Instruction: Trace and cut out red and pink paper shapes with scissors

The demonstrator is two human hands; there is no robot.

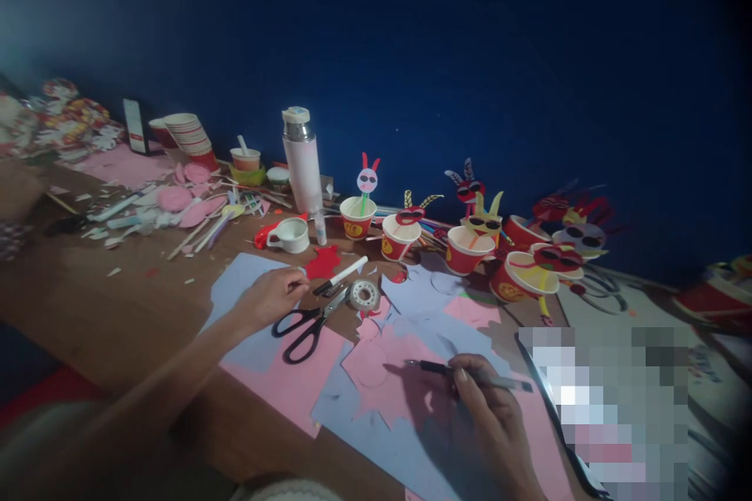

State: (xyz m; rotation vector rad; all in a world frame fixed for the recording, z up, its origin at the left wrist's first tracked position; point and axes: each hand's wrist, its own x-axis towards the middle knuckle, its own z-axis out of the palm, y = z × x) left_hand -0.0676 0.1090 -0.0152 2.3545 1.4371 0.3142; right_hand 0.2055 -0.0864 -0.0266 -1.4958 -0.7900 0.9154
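Observation:
My right hand [490,407] is closed on a black and grey pen [435,368], whose tip points left above pink paper [367,360] with a round outline on it. Over blue paper [235,274] my left hand [273,297] has its fingers curled together; whether anything is between them is hidden. Black-handled scissors [309,325] lie between the hands, their blades toward a roll of white tape [363,295]. A white marker [349,270] and a red paper piece [323,261] are just behind them.
Red paper cups [400,239] with paper faces stand along the back, beside a white bottle [304,172] and a white mug [291,236]. Stacked cups [191,141], a phone [135,127] and pink scraps [175,198] are at left. Another person's hand [17,192] shows at the far left.

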